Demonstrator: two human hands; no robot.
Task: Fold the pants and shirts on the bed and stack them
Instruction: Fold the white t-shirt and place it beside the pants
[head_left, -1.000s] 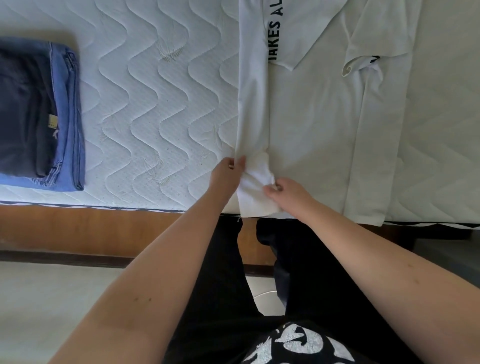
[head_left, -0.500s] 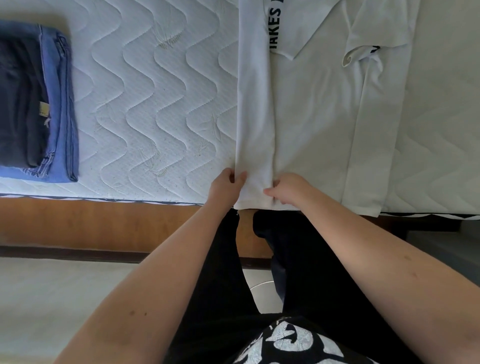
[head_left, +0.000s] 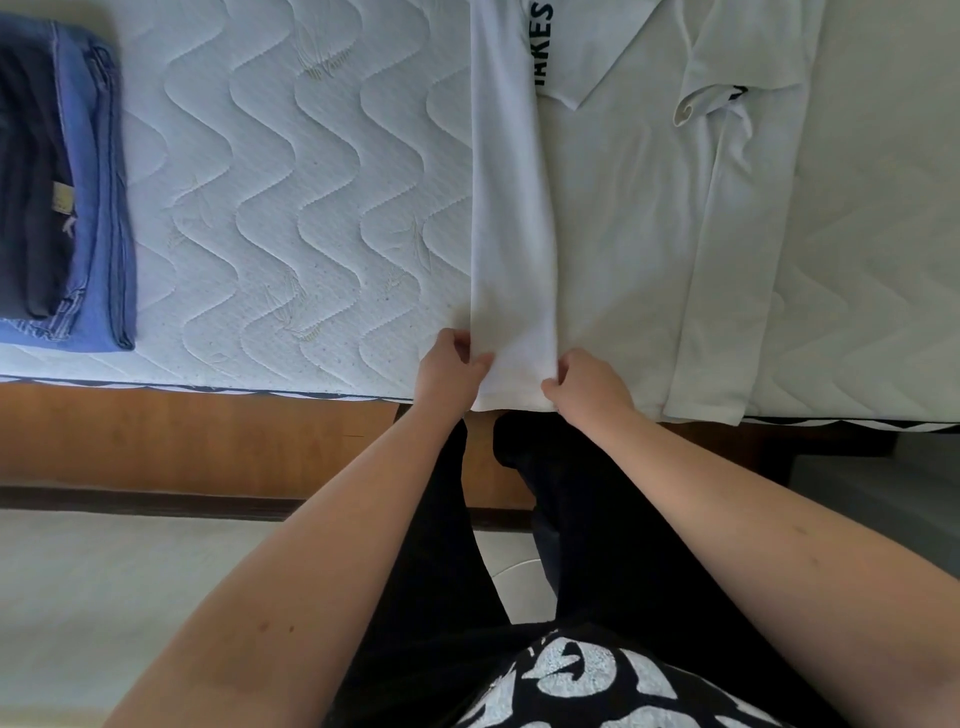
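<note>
A white shirt (head_left: 623, 218) with dark lettering lies flat on the bed, both long sides folded inward into strips. My left hand (head_left: 451, 370) pinches the left corner of the left strip's hem at the mattress edge. My right hand (head_left: 587, 387) pinches the same strip's right corner, fingers curled on the cloth. A stack of folded pants (head_left: 57, 187), dark navy on top of blue denim, sits at the far left of the bed.
The quilted white mattress (head_left: 291, 197) lies bare between the pants stack and the shirt. A wooden bed frame (head_left: 197, 441) runs below its edge, with pale floor (head_left: 104, 597) in front. My dark trousers stand against the frame.
The bunched hem of the left strip has been pulled toward the bed edge and flattened. Both hands moved down with it and now hold its corners apart.
</note>
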